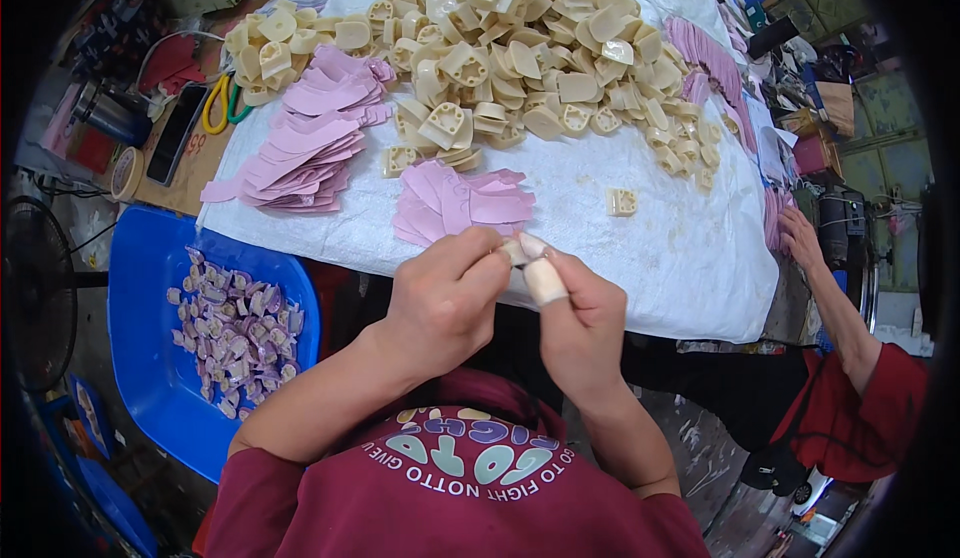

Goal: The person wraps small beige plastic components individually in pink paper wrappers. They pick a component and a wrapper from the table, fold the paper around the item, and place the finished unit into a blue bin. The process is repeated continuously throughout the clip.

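Both my hands meet in front of the white-covered table edge, fingertips almost touching. My left hand [450,293] is closed, pinching a small cream piece [513,252], mostly hidden by fingers; it resembles the shoe-heel-shaped plastic blocks nearby. On its other side my right hand [587,328] pinches the same piece, with pale wraps on its thumb and index finger. Just beyond my fingertips lies a fan of lilac cut pieces [455,201]. A larger stack of lilac pieces [308,148] is to its left. Behind them rises a big heap of cream plastic heel blocks [540,48].
A blue basin [150,358] at lower left holds many small lilac-covered pieces [235,333]. One loose heel block [622,202] sits right of the fan. Scissors [215,105], a phone [178,133] and a tape roll [127,174] lie left. At right, another person's hand [800,238] touches lilac pieces.
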A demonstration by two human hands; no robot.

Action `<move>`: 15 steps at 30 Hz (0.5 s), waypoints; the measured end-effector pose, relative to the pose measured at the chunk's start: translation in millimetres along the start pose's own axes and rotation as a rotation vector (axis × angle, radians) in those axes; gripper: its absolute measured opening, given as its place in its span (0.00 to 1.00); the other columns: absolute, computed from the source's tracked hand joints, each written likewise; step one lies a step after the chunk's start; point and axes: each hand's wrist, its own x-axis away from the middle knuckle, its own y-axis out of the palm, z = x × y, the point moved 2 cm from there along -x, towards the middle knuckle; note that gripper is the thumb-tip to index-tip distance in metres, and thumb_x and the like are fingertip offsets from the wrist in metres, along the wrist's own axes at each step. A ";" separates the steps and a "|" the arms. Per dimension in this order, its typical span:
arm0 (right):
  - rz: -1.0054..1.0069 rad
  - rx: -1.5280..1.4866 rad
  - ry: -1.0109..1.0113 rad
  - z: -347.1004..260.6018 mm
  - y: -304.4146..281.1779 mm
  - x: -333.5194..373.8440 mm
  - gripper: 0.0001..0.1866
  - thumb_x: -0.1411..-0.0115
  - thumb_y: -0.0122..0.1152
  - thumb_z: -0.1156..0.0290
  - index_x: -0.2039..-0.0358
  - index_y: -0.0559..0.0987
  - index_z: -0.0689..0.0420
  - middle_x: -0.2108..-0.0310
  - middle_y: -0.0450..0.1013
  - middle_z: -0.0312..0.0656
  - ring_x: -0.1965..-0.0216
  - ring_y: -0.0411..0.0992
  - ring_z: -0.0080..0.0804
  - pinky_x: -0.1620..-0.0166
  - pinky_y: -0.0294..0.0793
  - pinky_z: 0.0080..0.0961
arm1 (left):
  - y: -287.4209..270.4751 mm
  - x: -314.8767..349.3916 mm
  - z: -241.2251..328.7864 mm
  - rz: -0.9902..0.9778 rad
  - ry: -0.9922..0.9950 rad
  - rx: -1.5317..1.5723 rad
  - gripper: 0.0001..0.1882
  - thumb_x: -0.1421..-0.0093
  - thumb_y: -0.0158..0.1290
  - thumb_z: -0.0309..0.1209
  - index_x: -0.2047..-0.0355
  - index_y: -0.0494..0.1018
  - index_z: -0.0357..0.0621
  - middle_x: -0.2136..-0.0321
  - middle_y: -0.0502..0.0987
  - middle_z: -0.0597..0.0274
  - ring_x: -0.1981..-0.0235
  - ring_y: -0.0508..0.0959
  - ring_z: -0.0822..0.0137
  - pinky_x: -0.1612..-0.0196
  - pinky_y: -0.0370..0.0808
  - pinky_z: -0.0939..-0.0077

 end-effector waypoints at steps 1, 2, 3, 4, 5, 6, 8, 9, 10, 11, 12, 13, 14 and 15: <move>-0.007 -0.063 0.028 6.2 1.1 0.1 0.12 0.38 0.51 0.81 0.55 0.76 0.70 0.63 0.77 0.40 0.61 0.72 0.19 0.58 0.71 0.17 | 3.0 1.3 -3.2 0.019 -0.028 0.040 0.13 0.53 0.55 0.11 0.67 0.72 0.37 0.67 0.76 0.50 0.72 0.79 0.56 0.72 0.76 0.73; -0.014 -0.127 0.056 15.8 2.3 1.0 0.12 0.39 0.50 0.83 0.55 0.75 0.70 0.63 0.76 0.40 0.61 0.72 0.20 0.59 0.71 0.17 | 6.3 3.3 -7.0 0.038 -0.057 0.079 0.13 0.52 0.55 0.11 0.67 0.72 0.37 0.67 0.76 0.50 0.72 0.79 0.56 0.72 0.75 0.73; -0.021 -0.191 0.085 20.5 3.4 0.8 0.12 0.39 0.49 0.84 0.55 0.75 0.69 0.63 0.76 0.40 0.60 0.72 0.20 0.59 0.71 0.17 | 8.0 3.6 -9.5 0.056 -0.085 0.119 0.13 0.52 0.55 0.11 0.66 0.72 0.37 0.66 0.75 0.50 0.73 0.79 0.57 0.73 0.75 0.73; 0.015 -0.256 0.100 18.8 3.1 0.9 0.12 0.39 0.49 0.85 0.55 0.75 0.69 0.62 0.76 0.41 0.60 0.73 0.21 0.59 0.71 0.17 | 7.6 2.7 -9.2 0.098 -0.088 0.151 0.13 0.52 0.55 0.12 0.66 0.72 0.37 0.66 0.75 0.50 0.73 0.79 0.57 0.73 0.75 0.74; 0.050 -0.321 0.116 14.5 3.0 1.0 0.13 0.40 0.48 0.86 0.55 0.75 0.68 0.62 0.76 0.42 0.60 0.73 0.21 0.59 0.71 0.17 | 7.1 2.0 -8.5 0.139 -0.091 0.182 0.13 0.52 0.56 0.12 0.66 0.73 0.38 0.65 0.75 0.50 0.73 0.79 0.57 0.73 0.75 0.74; 0.087 -0.387 0.131 12.2 2.5 2.2 0.13 0.40 0.48 0.87 0.55 0.75 0.68 0.61 0.76 0.42 0.60 0.73 0.22 0.59 0.71 0.17 | 6.4 1.7 -7.6 0.179 -0.093 0.215 0.13 0.52 0.56 0.13 0.66 0.73 0.38 0.64 0.74 0.49 0.73 0.79 0.57 0.73 0.74 0.74; 0.083 -0.304 0.100 17.1 2.0 3.4 0.14 0.41 0.45 0.87 0.57 0.75 0.67 0.62 0.76 0.43 0.63 0.73 0.22 0.60 0.71 0.17 | 5.1 2.8 -5.9 0.135 -0.077 0.188 0.12 0.52 0.57 0.13 0.66 0.73 0.38 0.63 0.74 0.49 0.72 0.79 0.58 0.72 0.74 0.74; 0.068 -0.244 0.058 22.4 0.8 3.2 0.14 0.41 0.45 0.87 0.57 0.75 0.67 0.62 0.76 0.43 0.64 0.73 0.21 0.61 0.71 0.17 | 4.5 3.0 -4.8 0.110 -0.069 0.174 0.12 0.52 0.57 0.14 0.66 0.73 0.39 0.62 0.74 0.49 0.72 0.79 0.58 0.72 0.74 0.75; 0.054 -0.185 0.016 27.1 -0.8 2.7 0.14 0.41 0.44 0.87 0.57 0.75 0.68 0.62 0.76 0.43 0.65 0.73 0.21 0.61 0.71 0.17 | 3.9 1.7 -3.2 0.088 -0.080 0.146 0.12 0.52 0.57 0.14 0.66 0.73 0.39 0.62 0.74 0.49 0.71 0.79 0.58 0.71 0.75 0.74; 0.033 -0.102 -0.044 31.0 -2.2 0.1 0.14 0.41 0.44 0.87 0.57 0.75 0.67 0.62 0.76 0.42 0.65 0.73 0.20 0.62 0.71 0.17 | 3.2 -0.1 -0.9 0.065 -0.090 0.119 0.12 0.52 0.58 0.14 0.66 0.73 0.39 0.62 0.74 0.49 0.70 0.79 0.57 0.71 0.75 0.74; 0.011 -0.020 -0.107 34.3 -3.7 -4.9 0.14 0.41 0.44 0.86 0.57 0.76 0.67 0.63 0.76 0.41 0.66 0.72 0.20 0.62 0.71 0.17 | 2.9 -1.4 0.3 0.044 -0.099 0.089 0.12 0.52 0.58 0.15 0.66 0.73 0.39 0.63 0.74 0.49 0.69 0.79 0.57 0.70 0.75 0.74; -0.010 0.062 -0.169 35.3 -6.1 -8.9 0.14 0.41 0.44 0.86 0.57 0.76 0.67 0.63 0.76 0.40 0.67 0.72 0.19 0.63 0.71 0.17 | 3.9 -0.5 -0.5 0.030 -0.120 0.087 0.12 0.51 0.58 0.15 0.66 0.73 0.39 0.62 0.73 0.50 0.68 0.79 0.59 0.69 0.75 0.75; -0.053 -0.002 -0.085 36.8 -10.9 -11.9 0.14 0.41 0.44 0.86 0.58 0.76 0.66 0.64 0.76 0.40 0.67 0.72 0.20 0.63 0.71 0.17 | 5.7 1.7 -2.1 0.016 -0.141 0.085 0.11 0.50 0.58 0.15 0.66 0.73 0.39 0.61 0.73 0.50 0.67 0.79 0.61 0.68 0.76 0.76; -0.093 -0.064 -0.002 37.4 -16.8 -14.3 0.14 0.42 0.45 0.86 0.59 0.77 0.66 0.65 0.76 0.41 0.67 0.73 0.20 0.63 0.71 0.17 | 7.3 2.9 -4.0 0.000 -0.159 0.086 0.10 0.49 0.57 0.15 0.66 0.73 0.38 0.61 0.73 0.51 0.66 0.80 0.63 0.67 0.76 0.76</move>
